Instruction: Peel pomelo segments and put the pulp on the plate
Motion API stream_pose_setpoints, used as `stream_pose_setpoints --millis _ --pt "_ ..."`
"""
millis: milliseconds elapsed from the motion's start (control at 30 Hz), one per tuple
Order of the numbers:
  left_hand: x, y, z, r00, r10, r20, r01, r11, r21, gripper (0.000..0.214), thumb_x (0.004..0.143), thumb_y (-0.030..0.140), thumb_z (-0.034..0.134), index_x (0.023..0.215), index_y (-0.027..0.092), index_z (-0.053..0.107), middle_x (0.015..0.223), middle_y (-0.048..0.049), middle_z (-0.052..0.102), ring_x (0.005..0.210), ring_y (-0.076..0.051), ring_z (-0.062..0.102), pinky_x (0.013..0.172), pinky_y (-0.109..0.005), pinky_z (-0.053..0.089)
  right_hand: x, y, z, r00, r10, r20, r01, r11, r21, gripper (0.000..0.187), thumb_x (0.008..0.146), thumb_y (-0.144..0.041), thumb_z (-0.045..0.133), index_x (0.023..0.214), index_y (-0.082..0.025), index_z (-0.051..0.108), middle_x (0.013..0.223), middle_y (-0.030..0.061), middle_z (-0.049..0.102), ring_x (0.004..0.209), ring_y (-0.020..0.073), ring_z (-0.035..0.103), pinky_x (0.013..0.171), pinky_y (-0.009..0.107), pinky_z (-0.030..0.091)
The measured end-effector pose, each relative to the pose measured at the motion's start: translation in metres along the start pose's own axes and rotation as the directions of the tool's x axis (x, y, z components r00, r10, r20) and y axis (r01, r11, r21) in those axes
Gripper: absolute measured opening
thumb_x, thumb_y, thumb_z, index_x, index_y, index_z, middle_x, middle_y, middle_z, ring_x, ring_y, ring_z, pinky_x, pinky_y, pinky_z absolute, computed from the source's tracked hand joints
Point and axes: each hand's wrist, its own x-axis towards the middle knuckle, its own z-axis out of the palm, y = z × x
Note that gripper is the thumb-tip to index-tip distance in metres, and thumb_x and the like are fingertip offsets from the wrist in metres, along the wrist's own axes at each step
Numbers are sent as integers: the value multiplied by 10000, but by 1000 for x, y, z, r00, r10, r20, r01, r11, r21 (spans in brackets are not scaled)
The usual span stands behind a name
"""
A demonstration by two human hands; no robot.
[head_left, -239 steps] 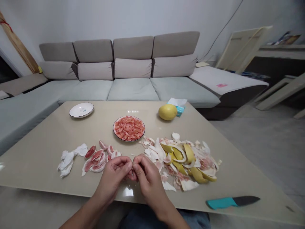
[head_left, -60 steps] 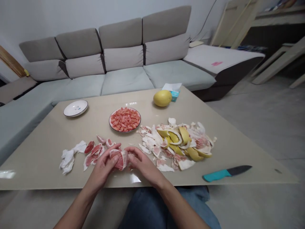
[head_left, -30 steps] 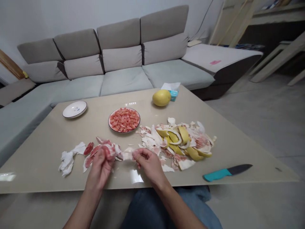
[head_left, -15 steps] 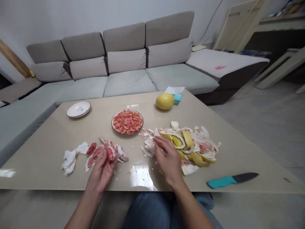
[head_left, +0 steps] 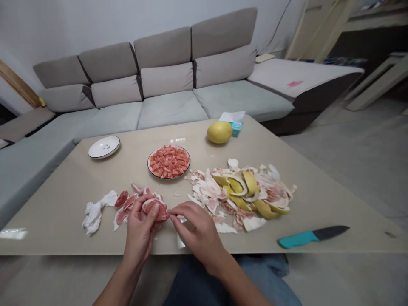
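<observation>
Pomelo segment point(head_left: 155, 209) clasped in curled fingers of left hand point(head_left: 140, 225), right hand point(head_left: 194, 227) fingertips pinched at its edge, peel pile point(head_left: 245, 195) right, plate of pieces point(head_left: 168, 161) beyond

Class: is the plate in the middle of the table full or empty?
Full: pink fruit pieces cover the plate up to its dark rim.

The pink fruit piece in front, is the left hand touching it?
Touching. The head view shows the left hand wrapped around the pink fruit piece, with its thumb pressed against it.
</observation>
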Motion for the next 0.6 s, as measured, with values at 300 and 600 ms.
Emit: stream_pose_setpoints --millis 300,600 --pt "-1 -4 0 993 -89 73 79 990 119 377 751 364 771 1048 195 612 887 -15 673 636 -95 646 570 -165 516 -2 1 5 998 -28 52 27 999 20 351 851 -120 655 1183 -230 624 1080 92 631 990 220 602 861 360 518" --pt "-8 7 -10 956 -114 269 82 988 127 510 722 379 786 1173 209 620 1125 -115 685 1017 -276 669 855 -363 539 1 4 0 955 289 61 -294 912 287 253 834 -176 694 1074 -256 715 1018 39 705 888 177 660 763 285 547"
